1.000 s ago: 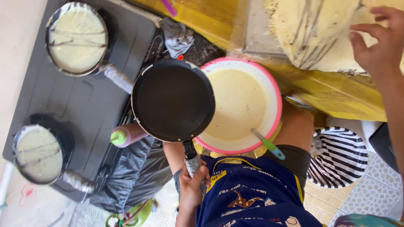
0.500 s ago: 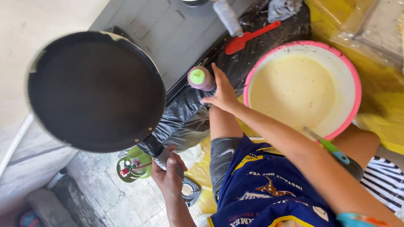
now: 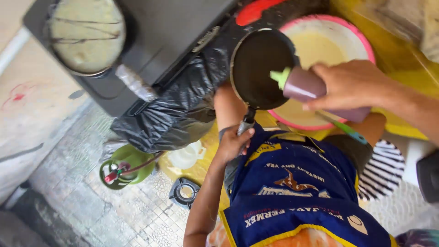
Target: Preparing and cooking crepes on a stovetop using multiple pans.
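Basically the left hand [image 3: 234, 142] is wrapped around the handle of a black frying pan [image 3: 261, 68], fingers closed on it, pan held up in the air over the near edge of a pink-rimmed bowl [image 3: 352, 32] of pale batter. Pan looks dark and bare inside, tilted slightly toward the camera. Right hand [image 3: 350, 87] grips a purple squeeze bottle [image 3: 311, 89] with a light green nozzle, bottle lying nearly sideways, nozzle pointing left at the pan's inner surface, just beside or touching the rim, cannot tell which. Bowl sits on a yellow surface [image 3: 388, 59]; a green-handled utensil [image 3: 350, 130] pokes out past the bowl's lower edge, partly under the bottle. Red spatula [image 3: 254, 10] lies at the top, just left of the bowl, partly cut off. Dark grey stove top [image 3: 183, 27] at upper left carries a second pan [image 3: 84, 34] with a pale crepe streaked with dark lines, its handle wrapped in foil or plastic. Crumpled black plastic bag [image 3: 176, 107] hangs off the stove's near edge, between stove and the person's knee. On the tiled floor [image 3: 109, 210] below: a small green gas canister [image 3: 125, 167] with a red valve, a white plastic jug [image 3: 185, 155] beside it, and a small burner ring [image 3: 183, 192]. Blue apron [image 3: 297, 183] with yellow trim covers the lap.
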